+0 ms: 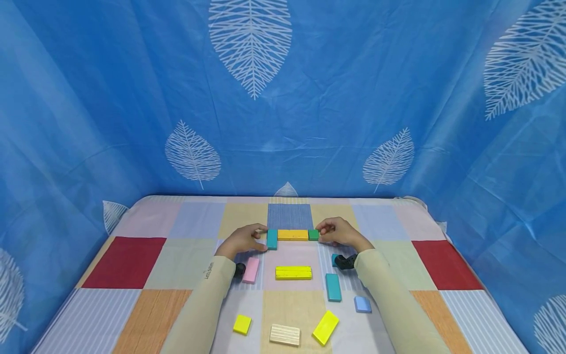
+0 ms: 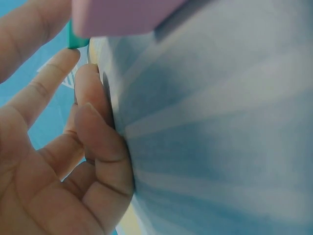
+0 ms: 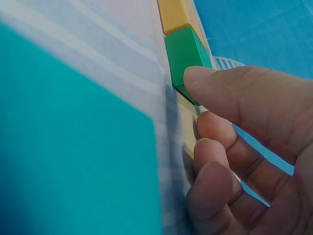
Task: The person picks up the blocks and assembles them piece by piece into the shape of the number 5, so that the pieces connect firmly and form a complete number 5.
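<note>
1. Blocks lie loose nearest you on the patchwork cloth: a ribbed block, a small yellow block and a slanted yellow slab.
2. Farther out, you have a blue block and a loose teal bar toward your right; then a yellow bar, lengthwise left to right, and a pink block near your left wrist.
3. Past those, your left grip appears to pinch the end teal block, thumb toward its near end, finger toward its far end. It lies right of that hand, long axis near to far.
4. Your right grip is unclenched, its thumb against the green block, no finger wrapped round. That block lies just left of this hand, the nearer one to it.
5. Between your hands, the orange bar meets the green block, running left to right; any sideways push from your right would, I judge, turn on that axis.
6. Behind hangs the blue curtain.
</note>
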A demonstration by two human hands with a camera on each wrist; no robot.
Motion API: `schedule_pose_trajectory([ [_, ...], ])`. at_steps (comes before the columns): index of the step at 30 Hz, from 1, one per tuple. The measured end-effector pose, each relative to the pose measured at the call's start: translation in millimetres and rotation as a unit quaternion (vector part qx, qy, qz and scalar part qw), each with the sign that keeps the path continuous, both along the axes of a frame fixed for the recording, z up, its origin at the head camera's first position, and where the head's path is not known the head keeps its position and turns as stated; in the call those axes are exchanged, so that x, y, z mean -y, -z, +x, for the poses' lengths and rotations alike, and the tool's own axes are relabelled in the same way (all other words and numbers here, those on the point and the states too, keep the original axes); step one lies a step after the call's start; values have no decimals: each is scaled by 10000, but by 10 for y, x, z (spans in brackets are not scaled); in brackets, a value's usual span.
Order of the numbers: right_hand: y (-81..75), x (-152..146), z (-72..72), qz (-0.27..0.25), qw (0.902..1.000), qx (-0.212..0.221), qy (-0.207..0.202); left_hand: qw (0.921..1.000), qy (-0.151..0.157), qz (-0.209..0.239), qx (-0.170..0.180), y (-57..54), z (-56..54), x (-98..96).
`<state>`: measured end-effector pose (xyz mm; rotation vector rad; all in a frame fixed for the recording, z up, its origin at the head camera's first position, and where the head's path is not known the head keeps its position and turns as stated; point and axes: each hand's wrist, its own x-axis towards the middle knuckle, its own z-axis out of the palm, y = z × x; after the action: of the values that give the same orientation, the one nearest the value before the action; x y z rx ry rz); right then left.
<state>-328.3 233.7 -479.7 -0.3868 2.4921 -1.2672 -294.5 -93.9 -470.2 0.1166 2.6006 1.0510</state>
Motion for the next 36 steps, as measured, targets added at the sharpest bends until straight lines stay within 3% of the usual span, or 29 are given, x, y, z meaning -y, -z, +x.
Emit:
schedule_pose_trajectory([
  [21,8,39,25,147,9998,-92,60,9999,76,94,1,1,14,25],
  [31,-50,24,181,-394,9988,-291,90,9976,294,625,49,-1,109,147],
  [36,-116,49,309,-842,9952,-348,357,9953,451,832,-183,5,214,217],
])
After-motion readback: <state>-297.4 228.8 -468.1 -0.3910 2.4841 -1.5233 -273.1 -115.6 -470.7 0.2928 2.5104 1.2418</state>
